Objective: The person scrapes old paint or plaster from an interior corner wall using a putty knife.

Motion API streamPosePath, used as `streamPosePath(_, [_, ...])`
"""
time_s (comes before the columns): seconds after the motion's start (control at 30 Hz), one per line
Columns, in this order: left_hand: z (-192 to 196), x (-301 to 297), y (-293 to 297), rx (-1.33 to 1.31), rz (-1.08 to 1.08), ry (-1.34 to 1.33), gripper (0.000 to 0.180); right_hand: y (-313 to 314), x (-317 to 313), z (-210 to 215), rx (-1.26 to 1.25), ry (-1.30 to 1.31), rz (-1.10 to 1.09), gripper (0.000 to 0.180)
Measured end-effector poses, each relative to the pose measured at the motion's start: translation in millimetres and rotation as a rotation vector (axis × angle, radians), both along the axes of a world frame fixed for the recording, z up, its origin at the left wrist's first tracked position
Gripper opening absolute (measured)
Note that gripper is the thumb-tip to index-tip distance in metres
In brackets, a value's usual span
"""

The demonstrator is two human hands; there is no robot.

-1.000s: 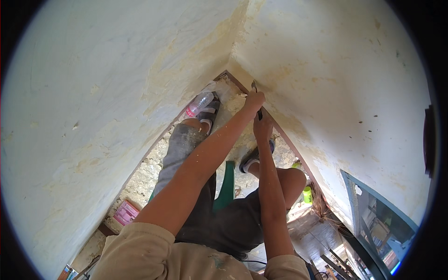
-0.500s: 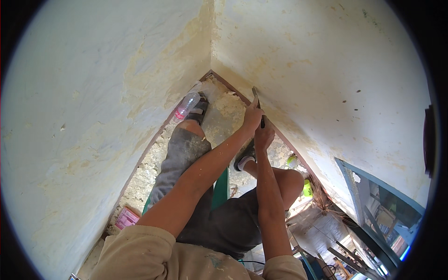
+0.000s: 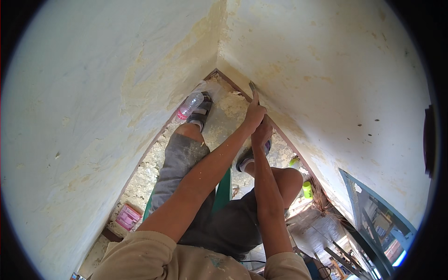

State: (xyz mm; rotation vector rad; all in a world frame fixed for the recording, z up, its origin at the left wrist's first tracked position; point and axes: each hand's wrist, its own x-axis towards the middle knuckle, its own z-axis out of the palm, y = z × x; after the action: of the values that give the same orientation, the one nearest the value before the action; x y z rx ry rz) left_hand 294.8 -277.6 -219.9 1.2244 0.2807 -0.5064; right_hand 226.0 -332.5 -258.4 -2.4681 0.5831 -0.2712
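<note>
Through the head camera I see both hands working close together on one scraper, which sits near the foot of the right wall, a little out from the corner. The left hand is wrapped around it in front, one digit stretched along it toward the blade. The right hand is curled tight just behind, pressed up against the left and gripping the rear end of the handle, most of which I can't see. The blade points up and away from the person, its tip just beside the wall; I cannot tell whether it touches. Both walls bear yellowish patches, and a brown strip runs along the base of the right one. By the left wall, a clear plastic bottle lies tilted beside the sandal on the left foot. Farther back on that side I make out a pink box. On the right, a yellow-green cup stands next to a bundle of dry bristles, near a blue-framed window.
</note>
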Motion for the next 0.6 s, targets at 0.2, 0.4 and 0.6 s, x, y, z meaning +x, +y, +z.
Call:
streamPosePath(0.2, [-10.4,17.7,15.8,-0.02,0.03,0.023,0.082,21.9,16.9,0.3,-0.006,0.029,-0.017,0.021])
streamPosePath(0.4, [-2.5,42.3,38.8,0.011,0.101,-0.01,0.08,39.7,45.7,2.0,-0.002,0.045,0.051,0.025])
streamPosePath(0.6, [15.7,74.6,70.5,-0.07,0.202,-0.003,0.073,68.9,84.8,19.3,0.011,0.065,0.119,0.035])
